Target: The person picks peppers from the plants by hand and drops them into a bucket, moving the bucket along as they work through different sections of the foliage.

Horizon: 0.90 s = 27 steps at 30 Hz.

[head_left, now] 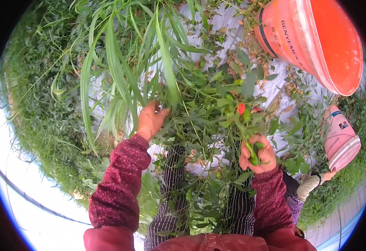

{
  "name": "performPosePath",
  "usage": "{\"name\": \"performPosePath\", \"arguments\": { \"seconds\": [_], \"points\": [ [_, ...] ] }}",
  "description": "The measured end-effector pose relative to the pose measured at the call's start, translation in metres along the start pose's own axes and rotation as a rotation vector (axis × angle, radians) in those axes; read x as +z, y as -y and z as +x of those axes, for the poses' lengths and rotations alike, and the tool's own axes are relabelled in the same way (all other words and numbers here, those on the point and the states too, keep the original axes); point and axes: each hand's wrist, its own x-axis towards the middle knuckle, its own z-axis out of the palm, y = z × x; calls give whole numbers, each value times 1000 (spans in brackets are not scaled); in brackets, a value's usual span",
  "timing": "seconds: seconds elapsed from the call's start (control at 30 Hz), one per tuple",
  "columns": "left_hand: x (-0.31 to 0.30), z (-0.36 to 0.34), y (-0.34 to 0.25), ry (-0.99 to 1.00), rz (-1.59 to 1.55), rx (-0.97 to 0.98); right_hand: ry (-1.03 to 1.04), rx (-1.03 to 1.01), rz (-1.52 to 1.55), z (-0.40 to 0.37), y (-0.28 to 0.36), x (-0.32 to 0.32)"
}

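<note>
My right hand (259,155) is closed around several green chili peppers (254,153), which show between the fingers and thumb. Just above it, a red chili pepper (241,108) hangs among the leaves of a pepper plant (222,102). On the other side, my left hand (151,120) reaches into the foliage with its fingers curled in. Whatever those fingers grip is hidden by leaves. Long blade-like leaves (116,67) of a tall grassy plant droop right beside that hand.
A large pink-red bucket (289,35) lies tilted at the upper right, mouth outward. Further right, another person's hand (328,175) touches a second pink bucket (338,138). Pale plastic sheeting (222,25) covers the ground between plants. Dense weeds (45,117) grow on the left.
</note>
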Motion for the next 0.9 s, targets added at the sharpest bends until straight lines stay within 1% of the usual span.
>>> {"name": "performPosePath", "arguments": {
  "seconds": [0.03,0.07,0.1,0.17,0.2,0.23,0.3,0.33,0.37,0.43,0.47,0.5,0.57,0.6,0.63,0.7,0.73,0.77,0.83,0.87,0.9],
  "points": [
    [14,-2,10,32,-243,-89,42,24,12,-6,-4,0],
    [15,-4,7,63,-487,-180,87,57,135,-10,-6,2],
    [17,-6,4,67,-494,-184,81,63,131,-15,-9,5],
    [23,-12,-10,131,-843,-487,41,5,110,-25,-13,12],
    [28,-17,-11,103,-1002,-467,48,1,155,-31,-15,12],
    [32,-21,-14,104,-1007,-469,46,4,151,-35,-13,11],
    [37,-34,-20,17,-1159,-404,116,-39,59,-49,-2,8],
    [58,-39,-5,-66,-1079,-281,66,83,123,-58,7,8],
    [59,-47,-8,-63,-1083,-284,62,86,120,-66,10,7],
    [56,-64,-25,-102,-1080,-220,-124,175,-81,-79,17,6],
    [46,-71,-43,-124,-1110,-249,-236,182,-108,-87,19,7],
    [43,-80,-54,-124,-1114,-254,-239,186,-112,-96,19,5],
    [44,-100,-68,-96,-982,-215,-417,81,23,-109,20,0],
    [54,-108,-66,-106,-810,-125,-546,108,-58,-111,23,9],
    [58,-117,-70,-98,-820,-127,-556,108,-64,-116,25,7],
    [67,-133,-81,-97,-570,77,-649,216,-274,-128,28,1],
    [75,-136,-81,-114,-491,160,-695,173,-315,-130,29,1],
    [84,-139,-80,-106,-502,160,-706,174,-323,-132,30,3],
    [97,-142,-79,-112,-254,347,-846,117,-381,-131,34,5],
    [97,-144,-80,-85,-146,426,-866,112,-408,-129,35,8],
    [97,-146,-81,-77,-157,426,-878,114,-414,-129,35,7]
  ]
}}
